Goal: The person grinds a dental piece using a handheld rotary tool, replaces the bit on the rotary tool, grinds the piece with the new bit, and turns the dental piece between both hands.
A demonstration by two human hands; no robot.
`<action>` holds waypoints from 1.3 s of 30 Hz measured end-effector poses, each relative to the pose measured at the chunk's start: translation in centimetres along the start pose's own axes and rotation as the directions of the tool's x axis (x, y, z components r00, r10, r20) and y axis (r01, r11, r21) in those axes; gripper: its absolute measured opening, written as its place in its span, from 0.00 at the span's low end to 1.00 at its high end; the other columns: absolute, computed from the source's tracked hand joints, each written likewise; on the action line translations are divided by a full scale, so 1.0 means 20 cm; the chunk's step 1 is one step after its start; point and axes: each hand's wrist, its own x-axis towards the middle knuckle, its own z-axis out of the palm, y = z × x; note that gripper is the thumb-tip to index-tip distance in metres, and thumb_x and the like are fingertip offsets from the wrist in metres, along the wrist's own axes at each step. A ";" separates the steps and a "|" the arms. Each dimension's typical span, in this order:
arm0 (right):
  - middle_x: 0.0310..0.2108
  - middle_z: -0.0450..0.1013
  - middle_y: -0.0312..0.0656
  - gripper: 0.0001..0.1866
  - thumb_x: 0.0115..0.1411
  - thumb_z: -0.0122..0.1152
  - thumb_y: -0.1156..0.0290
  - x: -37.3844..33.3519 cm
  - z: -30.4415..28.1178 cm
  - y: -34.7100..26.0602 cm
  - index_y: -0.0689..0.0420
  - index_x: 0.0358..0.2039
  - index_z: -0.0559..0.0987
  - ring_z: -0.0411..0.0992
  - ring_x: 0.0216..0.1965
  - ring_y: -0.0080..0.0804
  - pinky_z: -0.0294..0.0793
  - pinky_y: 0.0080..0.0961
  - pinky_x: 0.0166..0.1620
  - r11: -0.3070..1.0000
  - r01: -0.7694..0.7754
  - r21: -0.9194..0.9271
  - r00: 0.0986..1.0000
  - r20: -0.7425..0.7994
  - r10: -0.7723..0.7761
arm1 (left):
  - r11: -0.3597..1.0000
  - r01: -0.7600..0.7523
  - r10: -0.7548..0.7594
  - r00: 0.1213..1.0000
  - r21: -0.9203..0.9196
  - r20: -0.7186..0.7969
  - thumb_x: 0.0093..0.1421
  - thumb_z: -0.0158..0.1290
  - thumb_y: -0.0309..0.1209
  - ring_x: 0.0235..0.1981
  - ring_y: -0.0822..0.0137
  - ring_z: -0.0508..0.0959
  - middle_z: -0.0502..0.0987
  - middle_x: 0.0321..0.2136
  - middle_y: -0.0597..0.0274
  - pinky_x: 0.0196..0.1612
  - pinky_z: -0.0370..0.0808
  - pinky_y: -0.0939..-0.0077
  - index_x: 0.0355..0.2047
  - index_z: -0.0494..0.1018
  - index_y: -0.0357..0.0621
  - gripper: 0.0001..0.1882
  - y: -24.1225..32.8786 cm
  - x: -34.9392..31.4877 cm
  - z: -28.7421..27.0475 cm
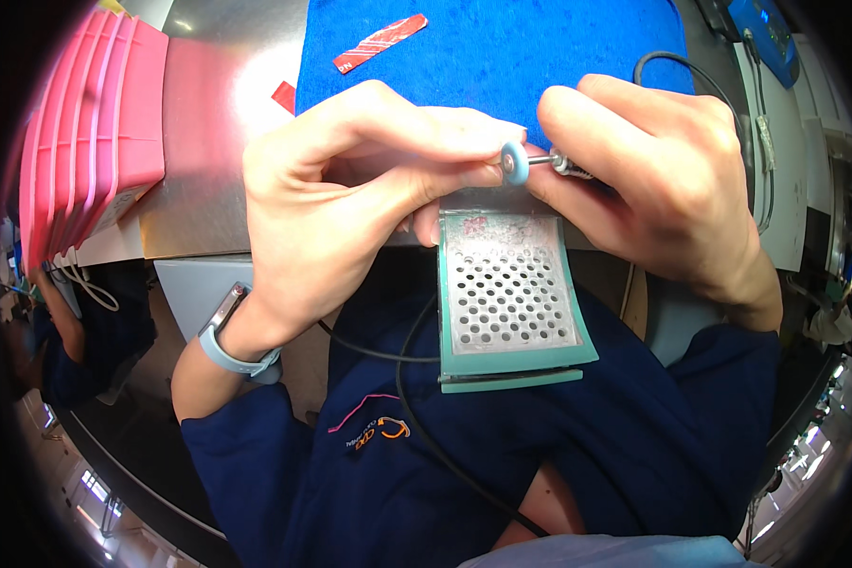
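My right hand is closed around a rotary tool handpiece; only its metal nose and thin shaft show past my fingers. At the shaft's end sits a pale blue polishing wheel. My left hand is pinched, thumb against forefinger, with the tips right at the wheel's left face. Whatever lies between those fingertips is too small or hidden to name. Just below both hands, a perforated metal plate in a green frame juts out from the bench edge toward my lap.
A blue cloth covers the far bench, with a red printed strip on it. Pink stacked bins stand at the left on the metal bench top. A blue device is at the upper right. A black cable crosses my lap.
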 end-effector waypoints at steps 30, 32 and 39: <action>0.15 0.61 0.37 0.13 0.39 0.70 0.75 0.01 0.00 -0.02 0.58 0.24 0.73 0.62 0.13 0.33 0.60 0.28 0.17 1.000 0.002 0.020 1.000 0.019 -0.003 | 1.000 0.005 -0.005 1.000 -0.005 0.022 0.56 0.53 0.12 0.19 0.73 0.76 0.80 0.36 0.44 0.20 0.73 0.84 0.32 0.72 0.34 0.07 0.00 0.00 -0.02; 0.15 0.60 0.37 0.13 0.40 0.69 0.75 0.02 0.01 -0.02 0.58 0.24 0.73 0.62 0.13 0.33 0.60 0.28 0.17 1.000 -0.004 0.025 1.000 0.028 0.003 | 1.000 0.014 -0.013 1.000 -0.013 0.026 0.56 0.53 0.12 0.19 0.72 0.76 0.80 0.36 0.44 0.21 0.73 0.84 0.32 0.72 0.34 0.07 0.00 0.00 -0.01; 0.14 0.65 0.38 0.10 0.46 0.68 0.76 0.07 -0.02 -0.02 0.59 0.21 0.72 0.64 0.14 0.30 0.60 0.26 0.17 0.996 -0.033 0.084 0.999 0.027 0.031 | 0.972 -0.175 0.177 0.984 0.158 0.001 0.54 0.57 0.13 0.30 0.70 0.80 0.79 0.33 0.53 0.29 0.77 0.81 0.37 0.73 0.32 0.10 -0.02 0.01 -0.03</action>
